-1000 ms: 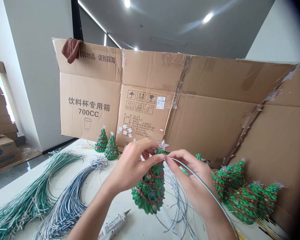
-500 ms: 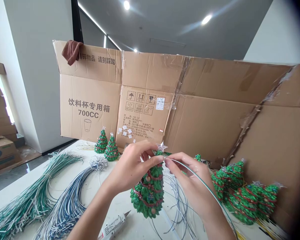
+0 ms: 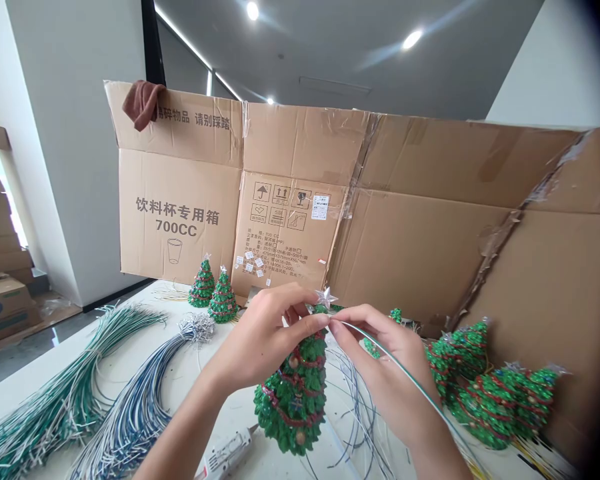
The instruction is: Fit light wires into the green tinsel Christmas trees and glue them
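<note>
The tree [image 3: 297,400] has swung its base lower and leftward; it hangs below the left hand [image 3: 277,327], which grips it near the top. Just beside, the right hand [image 3: 385,350] pinches a wire [image 3: 410,375]. A star [image 3: 326,297] rises above both thumbs.

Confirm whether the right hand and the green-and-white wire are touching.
Touching: the head view shows the right hand pinching the green-and-white wire between its fingers, beside the star-topped tree.
</note>
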